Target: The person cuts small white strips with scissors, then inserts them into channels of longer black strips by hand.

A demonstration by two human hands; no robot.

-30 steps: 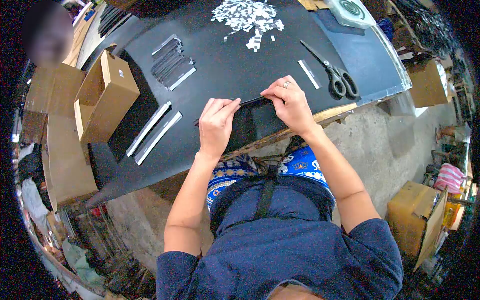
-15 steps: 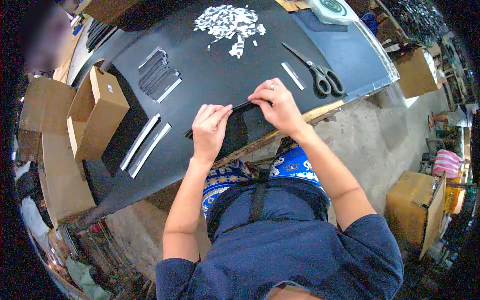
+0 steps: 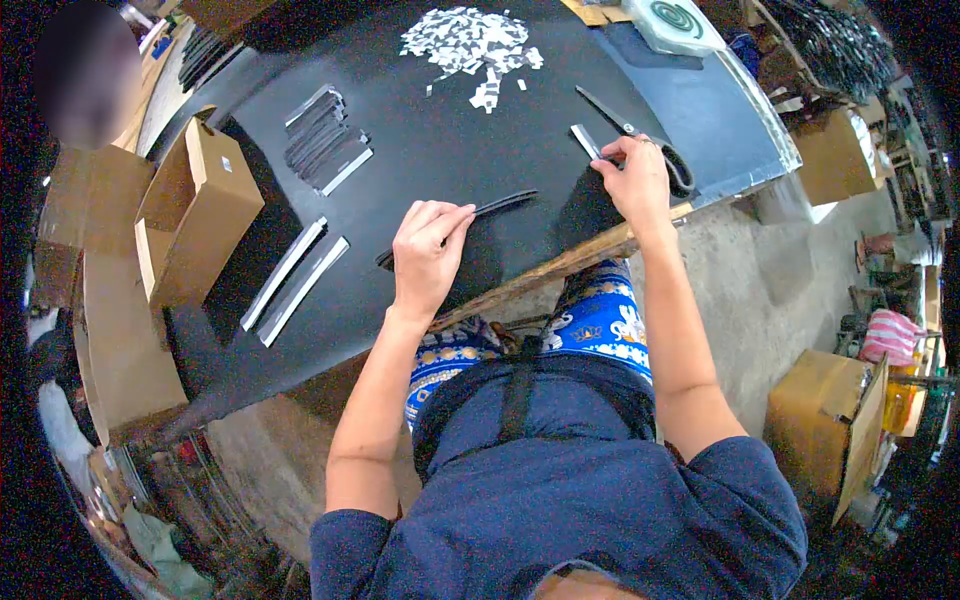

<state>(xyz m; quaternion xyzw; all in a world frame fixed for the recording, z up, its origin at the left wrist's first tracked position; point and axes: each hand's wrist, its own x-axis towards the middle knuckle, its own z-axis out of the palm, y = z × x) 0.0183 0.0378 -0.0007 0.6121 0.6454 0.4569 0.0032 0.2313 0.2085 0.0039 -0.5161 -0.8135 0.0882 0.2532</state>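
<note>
My left hand [image 3: 430, 250] pinches a long black strip [image 3: 508, 202], whose free end points to the right over the dark tabletop; its other end comes out below the hand. My right hand [image 3: 638, 180] is closed at the near end of a short black-and-white strip [image 3: 586, 141], thumb and fingers together on it. Just behind that hand lies a pair of black scissors [image 3: 606, 108], its handles partly covered. To the left are two long white-edged strips [image 3: 284, 274] [image 3: 304, 292] and a row of several dark strips [image 3: 325, 142].
A heap of small white and black pieces [image 3: 465, 45] sits at the far side of the table [image 3: 420, 150]. An open cardboard box [image 3: 215, 190] stands on the left. At the far right is a plastic-wrapped green coil [image 3: 672, 15]. Another person appears at the upper left, blurred.
My right hand has let go of the long black strip and moved right to the short strip by the scissors. My left hand still holds the long strip, in nearly the same place.
</note>
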